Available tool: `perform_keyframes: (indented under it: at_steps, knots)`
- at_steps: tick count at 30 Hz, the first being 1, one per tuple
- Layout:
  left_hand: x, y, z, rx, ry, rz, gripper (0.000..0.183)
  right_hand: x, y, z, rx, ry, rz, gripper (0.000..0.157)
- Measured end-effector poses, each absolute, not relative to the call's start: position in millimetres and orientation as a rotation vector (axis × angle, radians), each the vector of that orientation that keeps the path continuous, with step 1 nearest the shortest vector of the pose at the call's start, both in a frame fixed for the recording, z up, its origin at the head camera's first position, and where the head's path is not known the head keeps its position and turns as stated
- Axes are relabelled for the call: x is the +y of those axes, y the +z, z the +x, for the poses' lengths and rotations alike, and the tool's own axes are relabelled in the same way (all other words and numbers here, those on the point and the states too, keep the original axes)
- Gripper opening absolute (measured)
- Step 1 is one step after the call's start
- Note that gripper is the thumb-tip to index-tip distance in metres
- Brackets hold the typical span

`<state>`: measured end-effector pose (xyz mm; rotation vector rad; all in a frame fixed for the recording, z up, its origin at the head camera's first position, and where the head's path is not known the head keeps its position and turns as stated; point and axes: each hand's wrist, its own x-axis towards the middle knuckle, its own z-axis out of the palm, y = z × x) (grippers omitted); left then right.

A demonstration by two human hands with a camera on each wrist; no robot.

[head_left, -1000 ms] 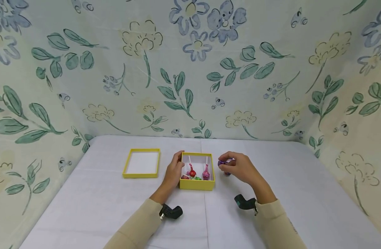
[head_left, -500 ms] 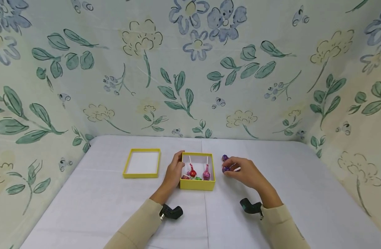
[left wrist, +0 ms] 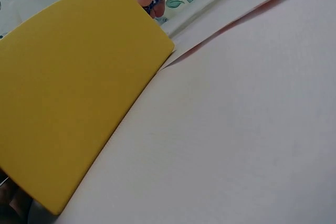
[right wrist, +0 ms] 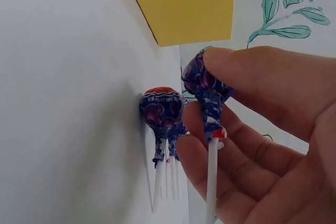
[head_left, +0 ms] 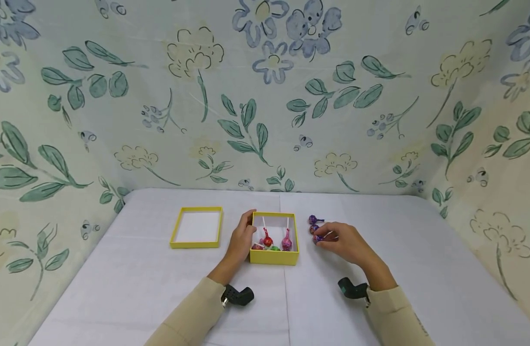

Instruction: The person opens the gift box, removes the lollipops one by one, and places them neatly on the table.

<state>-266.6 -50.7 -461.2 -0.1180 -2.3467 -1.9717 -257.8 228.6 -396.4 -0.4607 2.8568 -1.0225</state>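
Observation:
My left hand [head_left: 240, 242] grips the left side of an open yellow box [head_left: 274, 258]. Inside it, a red lollipop [head_left: 268, 241] and a pink lollipop [head_left: 287, 243] lean with white sticks up, above several other wrapped candies. To the right of the box, my right hand [head_left: 348, 244] pinches a purple-wrapped lollipop [right wrist: 202, 80] by its head between thumb and fingers, its stick pointing back toward the wrist. Close beside it, other purple lollipops [right wrist: 163, 107] lie in a row on the white cloth. The left wrist view shows mainly the box's yellow wall [left wrist: 79, 87].
A shallow yellow-rimmed lid [head_left: 195, 244], white inside, lies left of the box. White cloth [head_left: 256, 307] covers the table, with a crease running through the middle. Floral fabric [head_left: 265, 115] hangs behind and along both sides.
My right hand has shifted a little right and toward me, uncovering purple lollipops lying behind the one it holds. My left hand and the box have stayed in place.

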Motion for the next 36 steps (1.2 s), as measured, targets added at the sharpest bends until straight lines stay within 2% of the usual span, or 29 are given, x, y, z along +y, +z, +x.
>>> perform_keyframes:
  at_steps: [12, 24, 36]
  knots:
    - [-51, -462, -267, -2.348, -1.959, -0.123, 0.050, 232, -400, -260, 2.933, -0.856, -0.530, 0.017]
    - [-51, -463, -267, -2.347, -1.970, -0.123, 0.050, 226, -401, -261, 2.929, -0.763, -0.433, 0.020]
    - [-52, -463, -268, -2.340, -1.962, -0.136, 0.050, 222, -407, -262, 2.903, -0.704, -0.466, 0.021]
